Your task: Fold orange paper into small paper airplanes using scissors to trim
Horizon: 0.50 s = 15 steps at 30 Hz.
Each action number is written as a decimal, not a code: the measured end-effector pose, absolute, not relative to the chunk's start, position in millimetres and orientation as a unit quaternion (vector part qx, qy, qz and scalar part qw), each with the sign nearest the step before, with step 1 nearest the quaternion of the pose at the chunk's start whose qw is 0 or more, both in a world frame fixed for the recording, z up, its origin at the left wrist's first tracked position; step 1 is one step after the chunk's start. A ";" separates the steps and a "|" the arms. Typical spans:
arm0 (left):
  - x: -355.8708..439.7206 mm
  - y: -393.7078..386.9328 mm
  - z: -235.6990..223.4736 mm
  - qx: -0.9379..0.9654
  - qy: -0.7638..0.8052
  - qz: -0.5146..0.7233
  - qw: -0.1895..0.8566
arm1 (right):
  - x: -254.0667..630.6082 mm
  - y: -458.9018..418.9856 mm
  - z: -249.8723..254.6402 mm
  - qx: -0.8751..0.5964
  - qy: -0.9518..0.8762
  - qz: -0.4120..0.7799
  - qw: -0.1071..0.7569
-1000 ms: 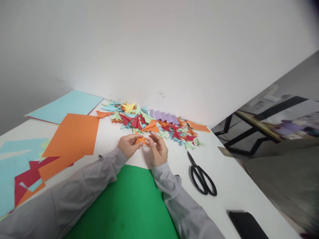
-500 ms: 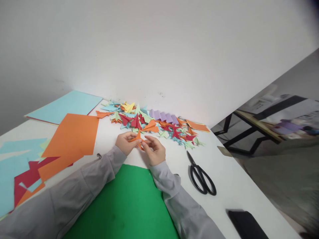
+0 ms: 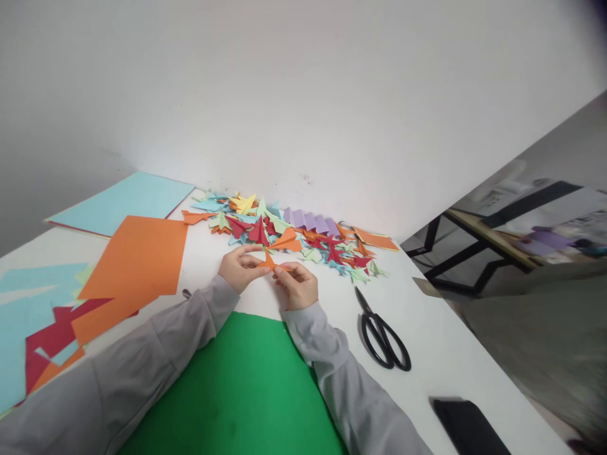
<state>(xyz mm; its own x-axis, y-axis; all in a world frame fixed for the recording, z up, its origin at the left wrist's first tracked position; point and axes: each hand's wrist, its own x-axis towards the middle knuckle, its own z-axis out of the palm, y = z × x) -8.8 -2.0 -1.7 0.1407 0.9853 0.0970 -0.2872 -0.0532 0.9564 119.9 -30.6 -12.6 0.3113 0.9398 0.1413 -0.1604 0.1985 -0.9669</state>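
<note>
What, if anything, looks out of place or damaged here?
Nothing looks spilled. The purple pleated paper stands out in the pile of folded shapes: it is zigzagged, while the pieces around it are mostly pointed. At left, the red scrap lies askew among overlapping sheets, its edges cut unevenly; probably just an offcut.

"What sort of place is this?"
"An indoor papercraft spot: an orange sheet point(image 3: 142, 256) at nine o'clock, scissors point(image 3: 372, 314) at half past four, a folded-paper pile point(image 3: 259, 231) near centre."
"Home or workshop?"
"Can't tell; a cluttered second table point(image 3: 493, 241) stands at three."
</note>
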 end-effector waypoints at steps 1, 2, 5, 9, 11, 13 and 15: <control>-9.0 -1.4 -0.9 0.470 0.367 0.550 0.585 | 120.2 -30.5 -13.0 -0.476 -0.408 0.424 0.653; -8.9 -0.8 -0.5 0.464 0.371 0.550 0.587 | 120.4 -30.4 -13.4 -0.476 -0.407 0.428 0.652; -7.8 0.8 -0.8 0.460 0.374 0.542 0.595 | 120.5 -30.3 -13.9 -0.475 -0.397 0.431 0.656; -6.5 1.2 -1.2 0.443 0.355 0.537 0.624 | 120.7 -31.2 -11.2 -0.471 -0.407 0.434 0.652; -6.7 0.4 -0.1 0.444 0.343 0.525 0.640 | 120.5 -32.4 -9.0 -0.463 -0.424 0.439 0.642; -7.4 -0.3 1.1 0.450 0.337 0.511 0.650 | 120.2 -33.5 -7.7 -0.460 -0.443 0.441 0.631; -8.2 -0.5 2.0 0.450 0.337 0.500 0.659 | 119.9 -34.1 -7.7 -0.466 -0.453 0.437 0.622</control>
